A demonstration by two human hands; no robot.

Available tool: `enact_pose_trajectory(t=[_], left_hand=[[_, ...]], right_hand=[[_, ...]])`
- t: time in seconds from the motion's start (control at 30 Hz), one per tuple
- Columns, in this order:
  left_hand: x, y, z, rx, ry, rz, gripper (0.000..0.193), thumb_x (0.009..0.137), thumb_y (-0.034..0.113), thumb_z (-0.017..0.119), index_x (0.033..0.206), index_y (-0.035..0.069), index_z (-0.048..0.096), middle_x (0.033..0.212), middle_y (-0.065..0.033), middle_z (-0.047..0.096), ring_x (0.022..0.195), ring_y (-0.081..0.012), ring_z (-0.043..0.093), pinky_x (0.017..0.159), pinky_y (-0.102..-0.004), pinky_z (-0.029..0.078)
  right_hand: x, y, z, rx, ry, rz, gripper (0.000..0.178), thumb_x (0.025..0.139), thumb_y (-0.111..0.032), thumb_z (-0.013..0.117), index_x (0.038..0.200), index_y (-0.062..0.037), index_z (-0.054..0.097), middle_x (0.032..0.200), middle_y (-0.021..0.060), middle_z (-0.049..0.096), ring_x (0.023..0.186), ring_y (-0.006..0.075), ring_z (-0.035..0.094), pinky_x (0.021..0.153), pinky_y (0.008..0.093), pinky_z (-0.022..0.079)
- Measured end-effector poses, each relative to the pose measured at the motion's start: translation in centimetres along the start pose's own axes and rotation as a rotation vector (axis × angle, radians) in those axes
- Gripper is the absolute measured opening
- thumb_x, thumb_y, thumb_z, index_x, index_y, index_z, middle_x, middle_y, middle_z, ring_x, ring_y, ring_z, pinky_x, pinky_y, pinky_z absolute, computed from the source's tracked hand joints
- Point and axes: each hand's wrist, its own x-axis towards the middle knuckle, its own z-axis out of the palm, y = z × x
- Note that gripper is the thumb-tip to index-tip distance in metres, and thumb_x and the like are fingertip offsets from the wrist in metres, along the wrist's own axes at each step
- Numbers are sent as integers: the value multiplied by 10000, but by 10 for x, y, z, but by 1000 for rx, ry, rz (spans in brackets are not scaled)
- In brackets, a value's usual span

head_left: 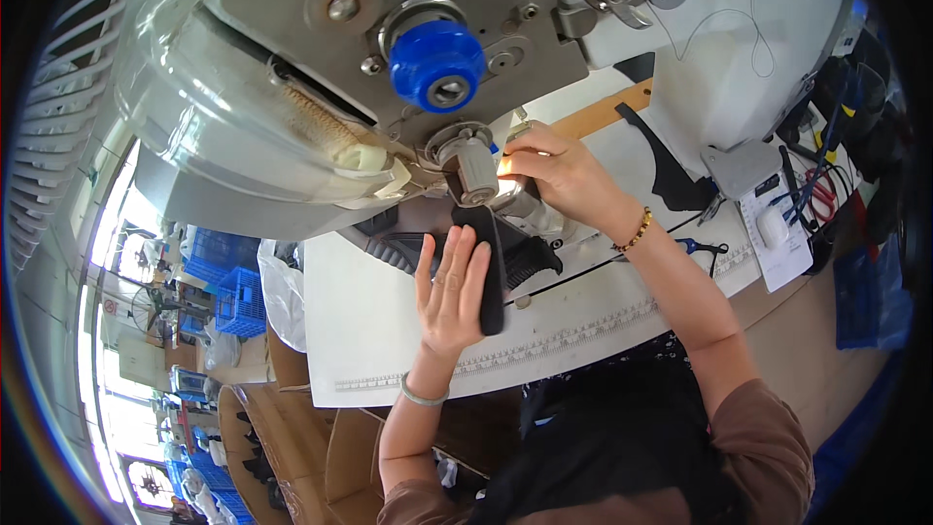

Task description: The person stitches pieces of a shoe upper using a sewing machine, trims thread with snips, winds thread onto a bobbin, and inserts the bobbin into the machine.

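My left hand [454, 297] lies flat with its fingers stretched out, touching a long black strip-like piece [494, 292] below the head of a sewing machine [544, 10]. More dark material [533, 261] shows around that strip, partly covered by my hand and the machine. Behind the machine's needle area, my right hand [573, 175] has its fingers bent and pressed together near a lit metal part. What they grip there, if anything, is hidden by the machine. A blue knob [437, 63] sticks out from the machine's face above both hands.
A curved black cut piece [671, 175] lies on the white table [379, 350], with a printed ruler [554, 338] along its near edge. A blue-handled tool [692, 246] rests at the right. Cardboard boxes [301, 447] stand below left, blue crates [240, 301] beyond.
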Motion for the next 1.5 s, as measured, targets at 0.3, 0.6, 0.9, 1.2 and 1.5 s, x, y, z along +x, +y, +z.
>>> enact_pose_trajectory(t=[0.3,0.6,0.9,1.2,1.5], left_hand=[[-2,1,-5,-215,117,-111,374,776,31,429,1116,-108,500,1067,-246,583,1060,-367,554,934,-490,415],[7,6,-7,-124,146,-122,353,789,33,448,1108,-99,521,1036,-229,600,1000,-338,592,883,-447,470],[10,8,-16,-111,-65,-59,441,760,21,522,1185,-83,467,1189,-218,514,1149,-350,482,993,-512,338],[14,10,-21,-62,-201,-41,517,727,32,601,1198,-106,437,1261,-237,445,1198,-355,434,1017,-549,275],[6,21,-4,198,-171,-12,535,723,122,615,1154,-144,443,1258,-271,433,1197,-371,431,997,-544,313]], right_hand=[[-3,-42,-18,33,84,306,44,764,-24,580,783,-54,554,747,63,532,638,250,552,561,329,456],[-33,-68,22,311,-34,627,207,852,-139,554,708,1,503,523,134,469,445,245,472,447,318,386],[-42,-79,28,443,46,641,209,878,-113,524,715,4,467,562,149,452,457,219,429,446,315,345],[-41,-80,15,564,-45,694,185,886,-103,498,741,1,449,541,112,417,455,159,389,444,303,328],[-28,-72,-2,589,-248,762,349,911,-258,513,669,-14,453,516,3,329,490,43,325,427,240,267]])
